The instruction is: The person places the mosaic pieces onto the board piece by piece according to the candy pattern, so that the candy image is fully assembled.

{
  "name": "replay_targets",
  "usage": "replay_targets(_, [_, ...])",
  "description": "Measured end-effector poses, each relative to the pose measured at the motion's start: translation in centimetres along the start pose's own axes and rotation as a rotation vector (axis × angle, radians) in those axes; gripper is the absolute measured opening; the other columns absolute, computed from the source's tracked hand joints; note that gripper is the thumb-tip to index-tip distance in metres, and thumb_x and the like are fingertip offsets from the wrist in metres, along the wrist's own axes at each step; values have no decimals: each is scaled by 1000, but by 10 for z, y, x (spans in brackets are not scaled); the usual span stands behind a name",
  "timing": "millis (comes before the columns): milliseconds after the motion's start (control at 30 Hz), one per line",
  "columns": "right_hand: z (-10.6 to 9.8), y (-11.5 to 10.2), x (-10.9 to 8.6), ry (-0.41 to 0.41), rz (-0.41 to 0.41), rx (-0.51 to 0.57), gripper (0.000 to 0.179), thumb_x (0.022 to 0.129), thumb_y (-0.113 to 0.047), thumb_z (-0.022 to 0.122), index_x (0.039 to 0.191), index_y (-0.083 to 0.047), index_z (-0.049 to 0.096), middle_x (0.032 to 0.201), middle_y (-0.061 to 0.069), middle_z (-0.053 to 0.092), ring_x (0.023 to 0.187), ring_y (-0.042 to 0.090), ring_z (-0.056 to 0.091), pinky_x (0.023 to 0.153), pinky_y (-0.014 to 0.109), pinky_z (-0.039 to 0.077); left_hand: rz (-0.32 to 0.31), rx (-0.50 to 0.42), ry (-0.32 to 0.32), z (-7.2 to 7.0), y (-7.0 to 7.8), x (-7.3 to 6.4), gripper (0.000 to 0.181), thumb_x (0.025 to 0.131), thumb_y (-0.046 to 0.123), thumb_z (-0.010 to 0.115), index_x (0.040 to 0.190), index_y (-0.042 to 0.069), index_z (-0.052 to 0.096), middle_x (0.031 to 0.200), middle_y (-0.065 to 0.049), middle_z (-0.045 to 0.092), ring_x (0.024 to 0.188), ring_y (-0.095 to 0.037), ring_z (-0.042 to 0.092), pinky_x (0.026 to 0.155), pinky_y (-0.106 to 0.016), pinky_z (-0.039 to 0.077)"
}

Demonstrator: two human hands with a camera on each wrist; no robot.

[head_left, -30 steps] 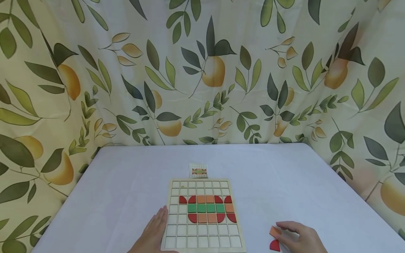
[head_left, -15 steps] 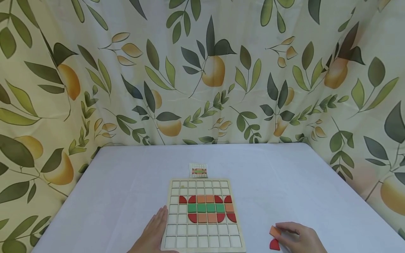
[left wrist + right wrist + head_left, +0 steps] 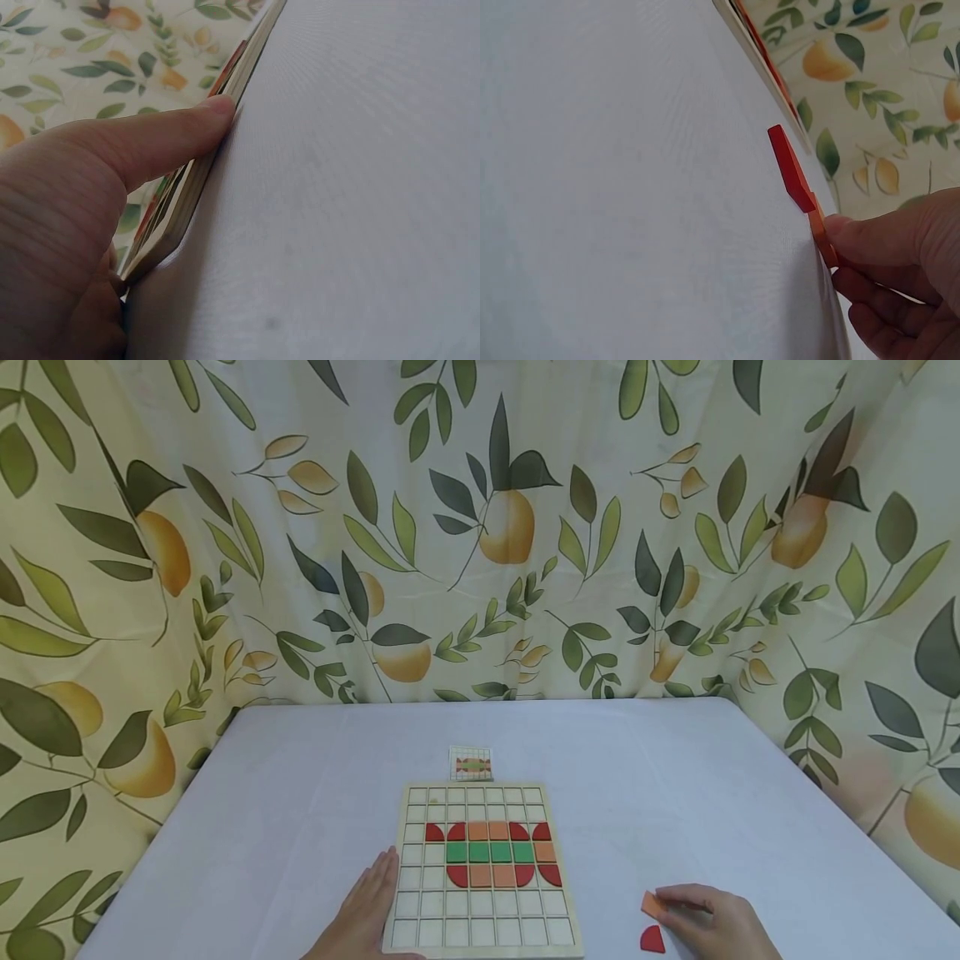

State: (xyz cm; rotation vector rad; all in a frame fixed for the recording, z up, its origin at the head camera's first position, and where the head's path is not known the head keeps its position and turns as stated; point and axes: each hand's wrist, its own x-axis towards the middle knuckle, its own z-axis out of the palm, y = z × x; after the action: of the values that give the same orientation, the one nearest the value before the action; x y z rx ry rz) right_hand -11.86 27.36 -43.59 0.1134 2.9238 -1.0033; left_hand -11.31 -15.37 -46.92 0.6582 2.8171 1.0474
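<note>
A pale wooden grid board (image 3: 481, 906) lies on the table, bearing red quarter-round, orange square and green square tiles in its middle rows. My left hand (image 3: 360, 906) rests along its left side with straight fingers; in the left wrist view the thumb (image 3: 176, 135) touches the near edge. To the right of the board, my right hand (image 3: 716, 922) pinches an orange square tile (image 3: 651, 905) between thumb and fingers, low at the table. A loose red quarter-round tile (image 3: 652, 939) lies just nearer than it on the cloth.
Behind the board stands a small pattern card (image 3: 471, 765) printed with a grid and a coloured design. White cloth covers the table (image 3: 315, 777). A curtain (image 3: 465, 635) with fruit and leaves hangs along the back and sides.
The orange tile in my right hand has shifted very slightly, and a small gap from the red tile now shows. My left hand and the board stay as they were.
</note>
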Motion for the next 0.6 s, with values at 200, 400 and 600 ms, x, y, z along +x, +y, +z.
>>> replay_targets(200, [-2,2,2,-26,10,27,32,69,-21,79,97,-8,71,93,2,68,88,15,62,73,29,51,-12,5,0,0,1,0,123,65,66,67,139,-15,11,146,-29,15,133,-42,11,90,-4,-15])
replay_targets(400, [-4,3,2,-88,11,45,34,71,-19,78,101,-5,69,96,3,67,88,15,60,75,33,51,-19,6,-8,0,1,0,123,65,66,67,140,-15,11,146,-28,15,134,-41,11,90,-4,-15])
replay_targets(600, [-8,6,4,-110,-157,-32,33,75,-21,75,102,-5,69,96,3,68,86,12,62,74,31,51,-12,18,-7,1,-1,0,123,66,66,66,140,-15,10,146,-28,15,134,-42,10,91,-5,-16])
